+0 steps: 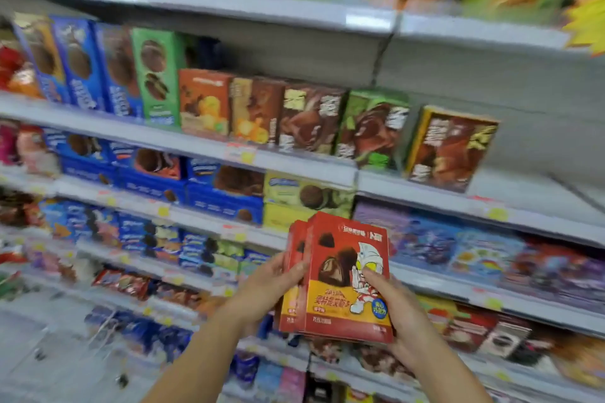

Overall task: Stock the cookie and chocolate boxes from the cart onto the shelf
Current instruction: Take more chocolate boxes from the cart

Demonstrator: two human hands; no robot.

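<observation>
1. Boxes [343,275] of red chocolate, a small upright stack, are held between both hands in front of the shelving.
2. Left hand [262,288] grips the stack's left edge, with the thumb on the front and the fingers behind.
3. Right hand [406,314] grips the lower right corner, its thumb pressing the front carton.
4. Above the fingers, a shelf [425,188] carries a row of brown chocolate cartons [373,127], all standing upright.
5. Left of the fingers and slightly higher, blue cookie packs [226,196] are stacked, though they are blurred.
</observation>
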